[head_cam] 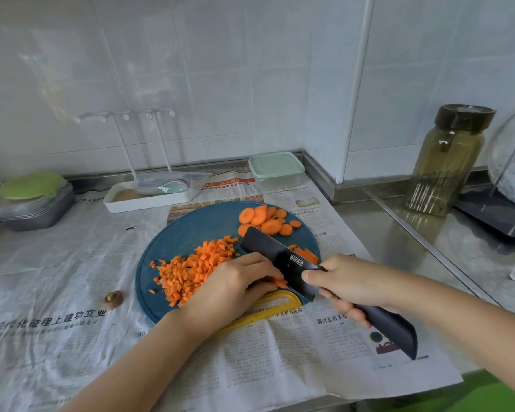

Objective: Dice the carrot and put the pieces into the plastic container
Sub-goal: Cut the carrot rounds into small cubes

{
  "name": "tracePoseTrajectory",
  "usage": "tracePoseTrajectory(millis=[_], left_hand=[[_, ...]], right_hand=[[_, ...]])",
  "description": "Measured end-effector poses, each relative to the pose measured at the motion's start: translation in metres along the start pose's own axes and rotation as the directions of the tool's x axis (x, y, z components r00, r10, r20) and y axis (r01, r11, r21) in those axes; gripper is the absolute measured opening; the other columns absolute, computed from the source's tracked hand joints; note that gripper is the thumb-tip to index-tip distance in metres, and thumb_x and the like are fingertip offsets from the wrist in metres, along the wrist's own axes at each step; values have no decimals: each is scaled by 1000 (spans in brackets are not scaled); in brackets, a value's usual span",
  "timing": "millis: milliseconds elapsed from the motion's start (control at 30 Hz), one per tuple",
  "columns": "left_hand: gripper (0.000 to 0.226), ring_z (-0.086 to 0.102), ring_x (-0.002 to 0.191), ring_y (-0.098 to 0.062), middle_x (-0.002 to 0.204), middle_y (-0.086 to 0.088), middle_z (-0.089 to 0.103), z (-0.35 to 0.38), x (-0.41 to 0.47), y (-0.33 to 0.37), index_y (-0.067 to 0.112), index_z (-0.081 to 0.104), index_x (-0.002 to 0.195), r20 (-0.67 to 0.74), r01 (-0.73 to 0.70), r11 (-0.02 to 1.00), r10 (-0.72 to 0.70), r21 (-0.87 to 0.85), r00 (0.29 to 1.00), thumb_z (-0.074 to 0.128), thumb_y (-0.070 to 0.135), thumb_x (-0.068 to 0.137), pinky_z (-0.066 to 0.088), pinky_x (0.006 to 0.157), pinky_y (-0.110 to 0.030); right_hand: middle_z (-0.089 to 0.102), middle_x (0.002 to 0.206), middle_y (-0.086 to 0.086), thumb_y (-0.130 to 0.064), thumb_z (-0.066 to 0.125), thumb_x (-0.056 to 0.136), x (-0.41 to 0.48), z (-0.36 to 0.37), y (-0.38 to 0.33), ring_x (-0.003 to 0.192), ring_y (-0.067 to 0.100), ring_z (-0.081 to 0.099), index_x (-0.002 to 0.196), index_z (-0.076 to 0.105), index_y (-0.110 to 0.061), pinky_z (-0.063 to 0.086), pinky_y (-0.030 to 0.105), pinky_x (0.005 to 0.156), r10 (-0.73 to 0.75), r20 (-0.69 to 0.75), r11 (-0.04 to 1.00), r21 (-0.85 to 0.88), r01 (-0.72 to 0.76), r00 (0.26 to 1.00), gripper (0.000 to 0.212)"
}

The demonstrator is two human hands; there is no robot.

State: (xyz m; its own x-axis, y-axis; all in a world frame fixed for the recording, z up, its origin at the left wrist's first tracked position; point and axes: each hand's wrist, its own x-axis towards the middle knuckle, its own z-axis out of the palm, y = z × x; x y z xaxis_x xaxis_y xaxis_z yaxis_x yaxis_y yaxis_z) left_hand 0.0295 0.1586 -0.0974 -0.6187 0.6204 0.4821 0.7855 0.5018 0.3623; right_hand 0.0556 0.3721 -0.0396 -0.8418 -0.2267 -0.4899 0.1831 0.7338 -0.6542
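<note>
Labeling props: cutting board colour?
Dark teal-blue cutting board with a yellow handle; the head view shows it best.

carrot strips [305, 253]: partly behind knife [280, 257] | newspaper [72, 292] print: unreadable

Soft daylight, perhaps slightly blurred edges.

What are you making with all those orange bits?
A person is dicing carrot on a blue cutting board. The right hand holds a black knife; the left hand steadies carrot strips. A diced pile is done, round slices wait, and the plastic container sits behind the board, lidded.
</note>
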Motion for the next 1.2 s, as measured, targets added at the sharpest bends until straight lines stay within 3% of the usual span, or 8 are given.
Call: tracePoseTrajectory(millis=[167,233,433,567,667,767,1000,1200], left_hand=[[24,55,97,10,100,12,67,1,6,1,18,73,96,2,5,1000,-5,-22,1000,52,29,91,44,87,-6],[28,60,93,5,97,11,67,2,8,0,18,73,95,14,28,1000,-28,-7,1000,51,34,90,47,84,-8],[17,58,79,2,87,14,64,-8,16,6,20,72,93,45,185,982,-183,-34,982,65,34,86,44,70,-8],[15,53,76,1,90,10,64,-16,48,1,21,70,99,40,409,908,-414,93,909,63,30,90,45,72,-13],[20,60,81,-13,101,-2,68,-16,71,-5,18,66,109,186,565,815,-579,128,794,59,28,93,51,80,-24],[26,68,77,-15,98,-6,70,-13,85,-5,17,65,104,336,680,732,-651,39,681,61,38,90,55,75,-24],[22,63,88,-21,111,-12,66,-11,105,-6,11,68,105,399,674,715,-682,186,613,59,26,93,55,85,-32],[18,57,67,-11,105,-8,68,-13,109,-6,13,71,101,336,560,788,-616,256,712,55,19,94,50,70,-22]], right_hand=[[36,48,3,-39,42,100,-6,-20,0,34,13,32,73,41,-13,33,20,35,-10,81,987,158,-3,997,38],[36,48,2,-41,44,100,-8,-27,0,34,13,32,73,42,-12,33,21,34,-23,81,983,184,8,996,39],[36,44,1,-40,46,100,-8,-40,8,31,14,31,73,40,-10,32,21,33,-33,-66,966,255,49,997,40],[37,43,3,-36,47,99,-5,-47,15,30,15,32,72,42,-9,33,20,32,-44,-156,962,259,84,987,39],[37,44,4,-35,47,99,-7,-49,21,30,15,33,71,42,-9,32,20,32,-43,-179,950,296,95,983,39],[36,44,4,-35,47,100,-12,-51,29,30,15,32,70,42,-9,32,19,32,-31,-197,945,313,93,980,40],[36,45,2,-35,49,99,-19,-55,35,32,14,32,70,42,-11,32,20,34,-16,-189,933,349,83,982,38],[36,45,2,-35,49,99,-16,-54,42,31,14,32,70,42,-11,32,20,34,-14,-194,927,366,86,981,38]])
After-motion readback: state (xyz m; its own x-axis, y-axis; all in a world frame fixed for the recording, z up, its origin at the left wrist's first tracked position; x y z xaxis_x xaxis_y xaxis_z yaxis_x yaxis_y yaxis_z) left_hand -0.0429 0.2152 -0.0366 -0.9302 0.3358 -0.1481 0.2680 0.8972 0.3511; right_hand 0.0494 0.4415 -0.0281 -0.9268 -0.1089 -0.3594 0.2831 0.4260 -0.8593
